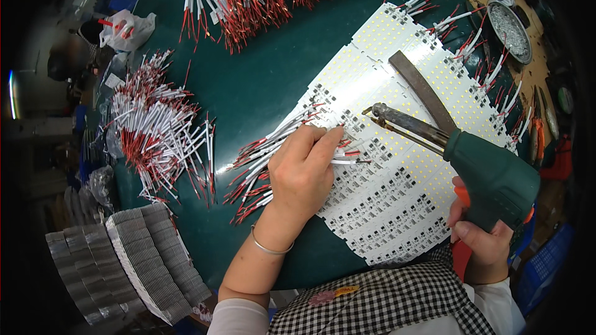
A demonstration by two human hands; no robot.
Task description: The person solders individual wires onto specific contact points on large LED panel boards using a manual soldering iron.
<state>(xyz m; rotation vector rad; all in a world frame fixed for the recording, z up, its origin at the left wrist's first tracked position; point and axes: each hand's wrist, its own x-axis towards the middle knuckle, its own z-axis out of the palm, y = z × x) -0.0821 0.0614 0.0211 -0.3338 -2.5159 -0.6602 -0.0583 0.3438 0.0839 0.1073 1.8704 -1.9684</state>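
Plainly, a hot tip near bare fingertips is the main hazard

The landmark is the white board panel (366, 77), strips laid side by side on the green desk (242, 87). Over its left part, the left hand (302, 170) is closed in a pinch among the red-and-white wires (261, 161), which lie across the panel's left edge; which strand it holds is hidden. The right hand (481, 242) wraps the handle of a green soldering gun (490, 177) at the panel's lower right, its fingers by the orange trigger. The gun's tip (371, 111) hangs over the middle of the panel, just beside the left fingertips; whether it touches a board is hard to tell.

If the tip is hot, a small slip of either hand could burn those fingers or scorch a white insulating sleeve. Because the wires crowd together, a tug on one could drag its neighbours off their pads, or two ends could end up bridged by solder. The dark metal bar (422, 90) lies across the panel's upper right part, close behind the gun's barrel; a knock there could shift the strips. Left of the panel, the loose wire heap (158, 130) could snag on a passing sleeve.
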